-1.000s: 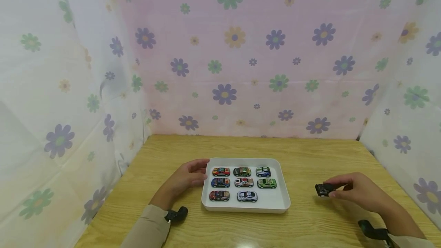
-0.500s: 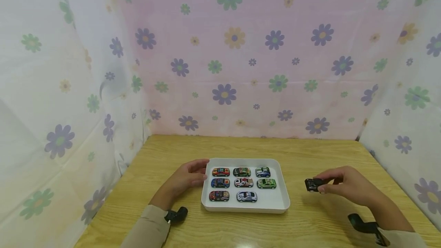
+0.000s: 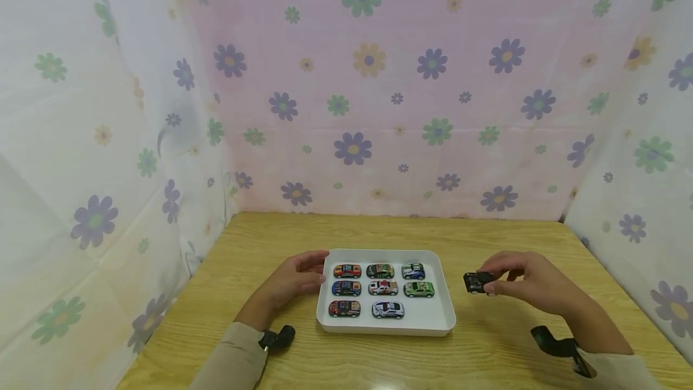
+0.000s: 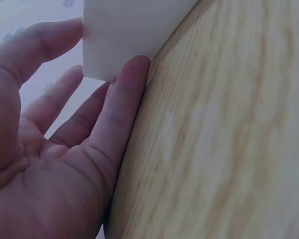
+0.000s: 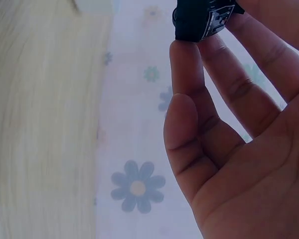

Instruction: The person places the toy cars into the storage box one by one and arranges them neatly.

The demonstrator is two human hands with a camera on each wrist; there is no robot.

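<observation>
A white tray [image 3: 438, 312] sits on the wooden table [image 3: 487, 354] and carries several small toy cars [image 3: 383, 287] in rows. My left hand [image 3: 295, 281] rests against the tray's left edge, fingers straight, touching the tray wall [image 4: 124, 35] in the left wrist view. My right hand [image 3: 527, 284] is lifted just right of the tray and pinches a small black toy car [image 3: 475, 282] at its fingertips; the black car [image 5: 202, 20] shows between fingers in the right wrist view.
Flowered cloth walls [image 3: 368, 89] close in the table at the back and both sides. Bare wood lies left and right of the tray and behind it. The tray's front right spot [image 3: 425, 313] holds no car.
My right hand has carried the black car leftward and a little up, from the table's right side to near the tray's right edge. The left hand has stayed put.
</observation>
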